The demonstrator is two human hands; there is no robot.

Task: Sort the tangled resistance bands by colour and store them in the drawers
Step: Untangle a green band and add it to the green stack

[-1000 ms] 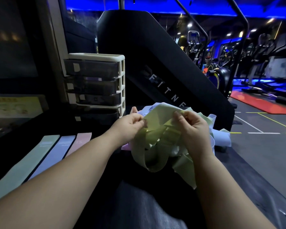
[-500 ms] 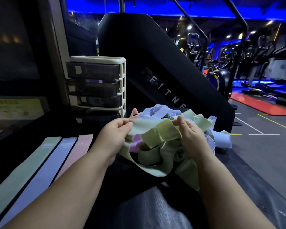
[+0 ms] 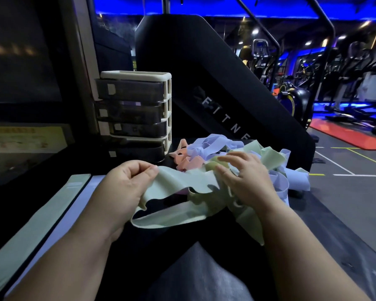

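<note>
While left hand (image 3: 128, 187) pinches green band (image 3: 182, 184) end, right hand (image 3: 250, 181) lies flat, fingers spread, on tangled pile (image 3: 213, 144) beside drawers (image 3: 132, 109). Step, likely: pulling green one free. Next: press pile down, tug slowly.

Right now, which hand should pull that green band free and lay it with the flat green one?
Left, probably. The left hand pinches the green band and sits nearest the flat green band. The right hand rests spread on the tangle, good for holding it down.

A big black gym machine (image 3: 204, 72) is standing at the back, and a red mat (image 3: 347, 133) is lying on the floor.
</note>
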